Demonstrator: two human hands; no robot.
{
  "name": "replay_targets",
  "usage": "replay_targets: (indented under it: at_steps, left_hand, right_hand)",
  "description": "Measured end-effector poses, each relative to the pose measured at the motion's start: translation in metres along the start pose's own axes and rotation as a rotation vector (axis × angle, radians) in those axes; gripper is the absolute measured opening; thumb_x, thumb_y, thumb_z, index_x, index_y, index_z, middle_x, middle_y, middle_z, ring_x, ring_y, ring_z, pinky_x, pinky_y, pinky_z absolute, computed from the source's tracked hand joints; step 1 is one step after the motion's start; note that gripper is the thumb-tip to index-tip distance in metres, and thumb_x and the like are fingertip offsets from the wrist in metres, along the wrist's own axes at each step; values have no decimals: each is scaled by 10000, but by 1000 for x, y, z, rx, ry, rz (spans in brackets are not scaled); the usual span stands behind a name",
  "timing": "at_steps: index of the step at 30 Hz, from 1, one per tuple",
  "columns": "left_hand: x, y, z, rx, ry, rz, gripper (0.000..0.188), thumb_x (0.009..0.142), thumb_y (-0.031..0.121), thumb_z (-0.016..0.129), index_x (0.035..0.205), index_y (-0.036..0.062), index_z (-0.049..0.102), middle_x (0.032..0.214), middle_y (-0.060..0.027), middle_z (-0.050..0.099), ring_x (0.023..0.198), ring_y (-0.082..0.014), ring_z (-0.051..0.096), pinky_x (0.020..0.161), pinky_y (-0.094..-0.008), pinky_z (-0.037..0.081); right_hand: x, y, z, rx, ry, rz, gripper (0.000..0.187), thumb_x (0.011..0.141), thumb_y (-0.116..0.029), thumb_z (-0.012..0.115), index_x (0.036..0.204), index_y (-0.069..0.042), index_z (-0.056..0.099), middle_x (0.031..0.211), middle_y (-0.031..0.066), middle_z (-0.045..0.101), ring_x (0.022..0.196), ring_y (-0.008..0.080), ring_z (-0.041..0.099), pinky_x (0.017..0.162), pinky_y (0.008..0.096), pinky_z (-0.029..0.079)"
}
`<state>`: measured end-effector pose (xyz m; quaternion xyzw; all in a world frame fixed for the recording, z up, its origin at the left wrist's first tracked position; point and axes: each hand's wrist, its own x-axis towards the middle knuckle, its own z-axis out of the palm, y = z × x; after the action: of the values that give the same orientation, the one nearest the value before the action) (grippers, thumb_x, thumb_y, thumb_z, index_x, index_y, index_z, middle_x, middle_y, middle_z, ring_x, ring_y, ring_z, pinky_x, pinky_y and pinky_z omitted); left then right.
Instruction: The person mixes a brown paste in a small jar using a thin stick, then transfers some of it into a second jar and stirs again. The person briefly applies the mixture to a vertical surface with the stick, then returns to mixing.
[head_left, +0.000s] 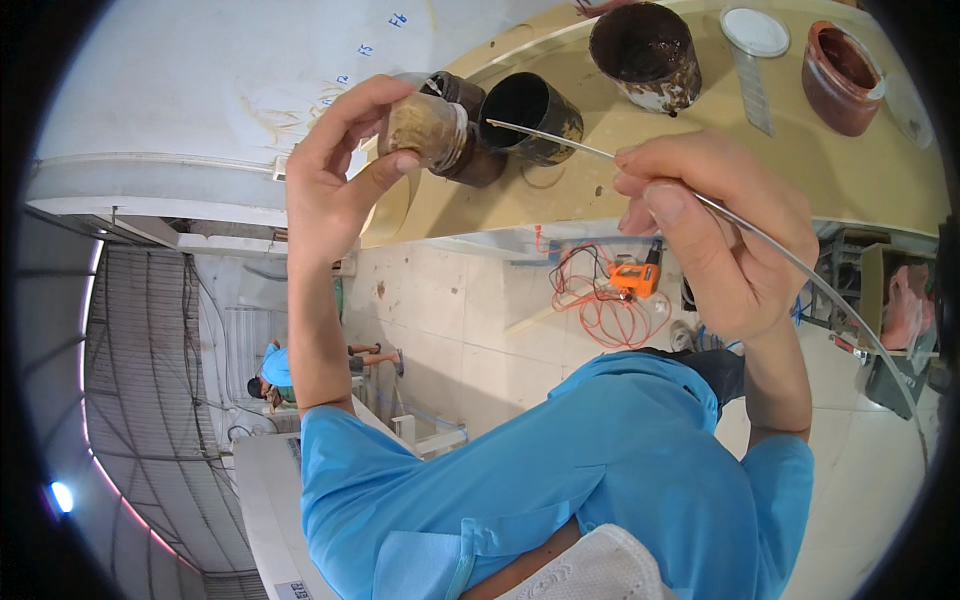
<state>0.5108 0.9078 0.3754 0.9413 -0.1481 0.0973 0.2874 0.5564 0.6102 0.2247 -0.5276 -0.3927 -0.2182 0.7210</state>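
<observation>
My left hand (335, 185) is closed around a small clear jar (425, 132) with tan, yellowish matter in it, pinched between thumb and fingers. My right hand (725, 225) grips a long, thin metal rod (835, 298). The rod's far tip points left toward the jar but stays apart from it, over a black cup (530, 115) on the bench. Just behind the jar stands a dark brown jar (485, 165), partly hidden by what I hold.
On the tan bench (590, 195) stand a brown-stained pot (648, 60), a white round lid (755, 32), a clear strip (752, 95) and a reddish-brown jar (843, 80). Below lie an orange power tool (637, 275) and coiled cable (610, 322). A person in blue (277, 368) is farther off.
</observation>
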Motion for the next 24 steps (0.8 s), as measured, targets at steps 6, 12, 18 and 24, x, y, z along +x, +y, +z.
replay_targets:
  at_steps: [6, 12, 18, 24]
  left_hand:
    - [-3, -4, 5, 18, -1, 27, 536, 840, -75, 815, 1350, -4, 667, 1379, -90, 677, 1274, -203, 642, 1170, -383, 470]
    - [-6, -14, -3, -169, 62, -12, 551, 884, -57, 800, 1403, -15, 618, 1388, -110, 662, 1252, -201, 647, 1147, -380, 496]
    - [-28, -42, 9, -728, 282, -22, 560, 996, 134, 752, 1485, -1, 515, 1489, -152, 597, 1349, -251, 608, 1140, -422, 503]
    - [-46, -68, 31, -985, 370, 95, 661, 995, 255, 766, 1541, 55, 453, 1516, -126, 581, 1401, -265, 569, 1189, -465, 457]
  right_hand:
    - [-2, 2, 1, 60, 32, -15, 201, 1002, -11, 594, 1118, 101, 714, 939, 191, 745, 715, 196, 715, 660, 303, 558]
    - [-2, 1, 6, 102, 97, 110, 159, 965, 33, 635, 1080, 69, 739, 914, 142, 749, 702, 182, 726, 642, 288, 545]
    - [-2, 1, 4, 72, 98, 102, 154, 978, 23, 624, 1085, 77, 721, 910, 152, 746, 687, 183, 712, 662, 291, 545]
    - [-5, -4, 4, 84, 91, 220, 184, 1031, -18, 586, 1130, 82, 704, 982, 175, 747, 754, 182, 715, 705, 306, 567]
